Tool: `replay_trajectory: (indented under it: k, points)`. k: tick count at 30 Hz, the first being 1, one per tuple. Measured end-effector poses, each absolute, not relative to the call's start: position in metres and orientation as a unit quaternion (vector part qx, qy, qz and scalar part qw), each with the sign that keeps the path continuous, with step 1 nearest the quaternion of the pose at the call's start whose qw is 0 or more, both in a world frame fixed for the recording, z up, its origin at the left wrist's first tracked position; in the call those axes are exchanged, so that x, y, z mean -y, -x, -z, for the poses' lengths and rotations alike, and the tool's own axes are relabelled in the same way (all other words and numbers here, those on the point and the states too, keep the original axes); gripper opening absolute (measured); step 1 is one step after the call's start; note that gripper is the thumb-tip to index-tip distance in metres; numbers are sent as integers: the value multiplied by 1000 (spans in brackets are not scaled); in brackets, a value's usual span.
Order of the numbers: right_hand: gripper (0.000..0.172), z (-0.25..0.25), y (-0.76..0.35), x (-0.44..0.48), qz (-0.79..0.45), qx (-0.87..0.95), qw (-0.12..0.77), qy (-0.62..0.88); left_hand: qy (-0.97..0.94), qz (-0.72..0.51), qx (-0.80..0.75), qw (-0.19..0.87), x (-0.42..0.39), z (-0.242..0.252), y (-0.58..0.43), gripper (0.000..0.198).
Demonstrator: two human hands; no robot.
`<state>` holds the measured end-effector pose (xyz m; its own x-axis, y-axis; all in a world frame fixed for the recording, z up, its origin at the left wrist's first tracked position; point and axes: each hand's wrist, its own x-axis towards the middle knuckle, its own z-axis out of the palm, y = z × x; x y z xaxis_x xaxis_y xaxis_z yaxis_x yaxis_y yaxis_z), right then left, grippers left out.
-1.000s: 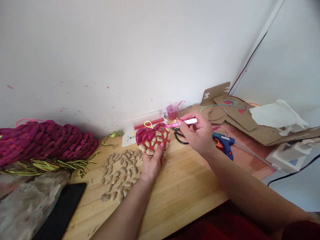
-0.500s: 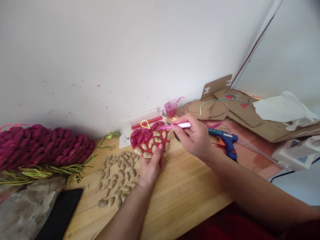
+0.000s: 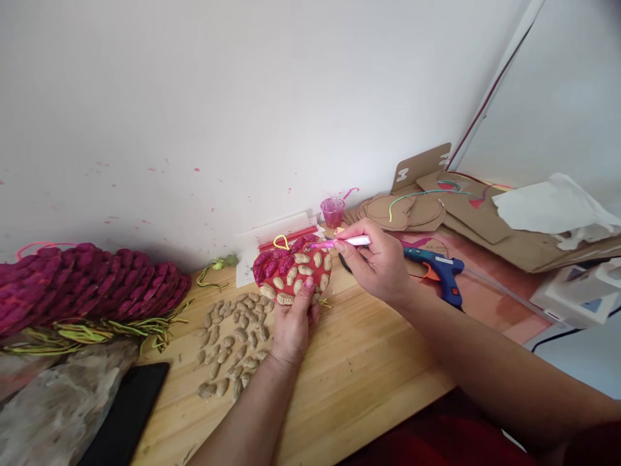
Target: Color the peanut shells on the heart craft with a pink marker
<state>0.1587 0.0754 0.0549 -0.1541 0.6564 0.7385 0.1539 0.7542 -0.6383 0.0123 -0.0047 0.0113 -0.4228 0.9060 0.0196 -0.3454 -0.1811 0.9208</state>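
Note:
My left hand [image 3: 294, 327] grips the lower edge of a red heart-shaped piece [image 3: 287, 282] with peanuts stuck on its face, thumb on top. The peanuts at its upper left are coated magenta; the others are bare tan. A yellow string loop [image 3: 281, 242] sticks up from its top edge. My right hand [image 3: 376, 262] is closed around a white-handled paintbrush [image 3: 356, 241] with a pink front end. The brush tip is at the peanuts on the piece's upper right; whether it touches is too small to tell. Loose peanuts [image 3: 235, 343] lie on the wooden table [image 3: 359, 388] to the left.
A cup of magenta paint [image 3: 332, 212] stands by the wall. Cardboard hearts [image 3: 388, 212] and sheets are stacked at right, behind a blue glue gun [image 3: 439, 268]. Magenta peanut-covered pieces [image 3: 97, 281] stand in a row at left, above a black flat object [image 3: 129, 408].
The view has shifted slightly, so the table things appear a little farther right. Both hands keep their holds on the heart piece and the paintbrush, nearly unmoved.

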Motion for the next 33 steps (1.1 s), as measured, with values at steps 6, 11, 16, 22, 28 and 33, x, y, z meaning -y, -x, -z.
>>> replay_trajectory:
  k: [6,11,16,22,28,33]
  points:
    - [7,-57,-159,-76,-202,727,596,274,-290,-712,-450,455,4,-14,-12,52]
    - [7,-54,-157,-76,-187,737,589,273,-290,-714,-445,456,4,-13,-12,52]
    - [6,-53,-157,-76,-202,734,591,268,-296,-707,-447,461,4,-13,-12,51]
    - [6,-53,-158,-76,-179,735,588,286,-288,-713,-444,460,4,-14,-12,52]
    - [5,-54,-157,-75,-193,741,587,263,-288,-705,-454,461,4,-13,-12,53]
    - [5,-55,-158,-75,-177,727,599,286,-293,-706,-454,457,3,-12,-12,53]
